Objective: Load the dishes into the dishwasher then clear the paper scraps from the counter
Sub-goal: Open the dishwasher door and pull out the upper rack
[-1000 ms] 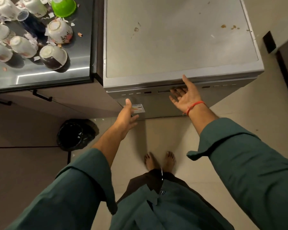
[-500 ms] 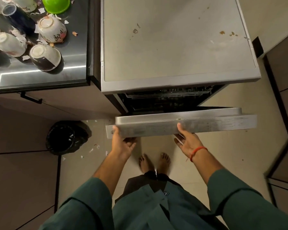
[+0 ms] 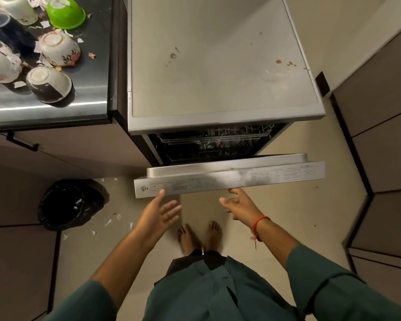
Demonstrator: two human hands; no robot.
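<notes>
The silver dishwasher (image 3: pixel 218 66) stands in front of me with its door (image 3: pixel 229 179) hanging partly open, wire racks (image 3: pixel 215 137) showing in the dark gap. My left hand (image 3: pixel 159 215) is open just below the door's left end, thumb tip near its edge. My right hand (image 3: pixel 240 205) is open under the door's middle, fingers spread, fingertip touching the lower edge. On the steel counter (image 3: pixel 90 89) at the left stand several upturned cups, among them a floral cup (image 3: pixel 59 50), a dark-rimmed cup (image 3: pixel 49 85) and a green bowl (image 3: pixel 66 12), with paper scraps (image 3: pixel 44 24) scattered between.
A black-lined bin (image 3: pixel 63 205) sits on the floor left of the door, paper bits (image 3: pixel 108 222) lying around it. My bare feet (image 3: pixel 200 235) stand below the door. Cabinet fronts (image 3: pixel 384 135) close the right side; a drawer handle (image 3: pixel 21 142) juts under the counter.
The dishwasher door went from closed to pulled partly open. Both hands gripped its edge half a second ago; now they have let go and hover open just beneath it.
</notes>
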